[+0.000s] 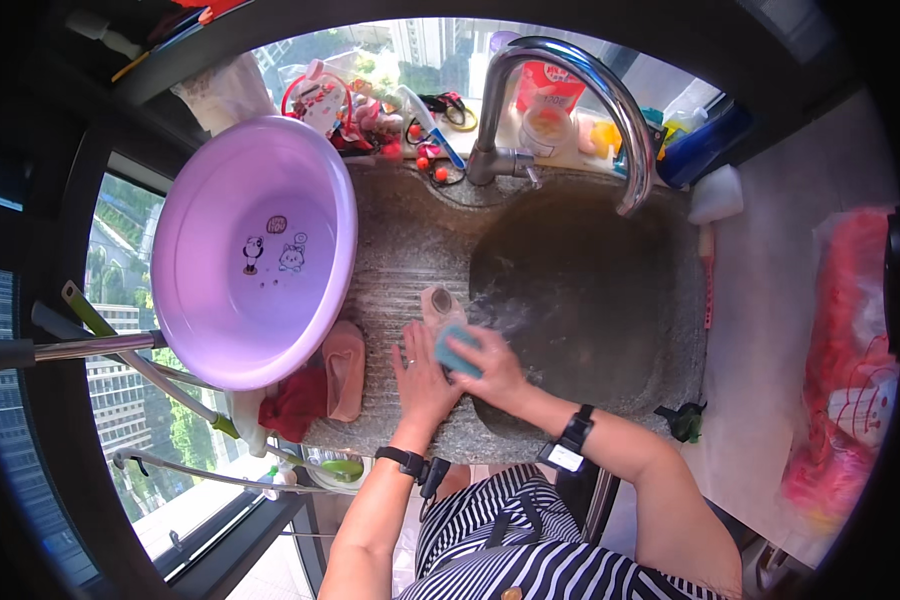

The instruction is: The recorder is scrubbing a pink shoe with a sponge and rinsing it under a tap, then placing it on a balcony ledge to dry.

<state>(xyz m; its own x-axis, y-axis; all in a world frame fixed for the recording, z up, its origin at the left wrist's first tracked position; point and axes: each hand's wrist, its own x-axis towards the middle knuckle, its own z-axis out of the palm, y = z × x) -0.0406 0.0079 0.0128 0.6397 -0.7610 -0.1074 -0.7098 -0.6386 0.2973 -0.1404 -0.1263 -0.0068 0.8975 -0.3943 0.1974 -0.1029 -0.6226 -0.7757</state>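
Note:
My right hand (pixel 495 371) grips a light-blue scrubbing block (pixel 456 349), blurred, a sponge or a brush. It presses on a pale pink soft shoe (pixel 440 301), which looks like a ballet slipper lying with a grey oval sole patch up. My left hand (pixel 424 379) lies flat along the shoe's left side and holds it down, fingers slightly spread. Both hands hide the shoe's near part. Beneath is the ribbed washboard (pixel 390 277) of a stone sink. A second pink soft shoe (pixel 345 371) rests at its left edge, opening up, beside dark red cloth (pixel 294 405).
Murky water fills the sink basin (pixel 592 300) under a chrome faucet (pixel 555 49). A tilted purple washbasin (pixel 195 247) stands left. Hair accessories (pixel 367 116), a toothbrush (pixel 435 127) and containers crowd the sill. A red-handled brush (pixel 709 277) and pink fluffy items in plastic (pixel 844 337) lie right.

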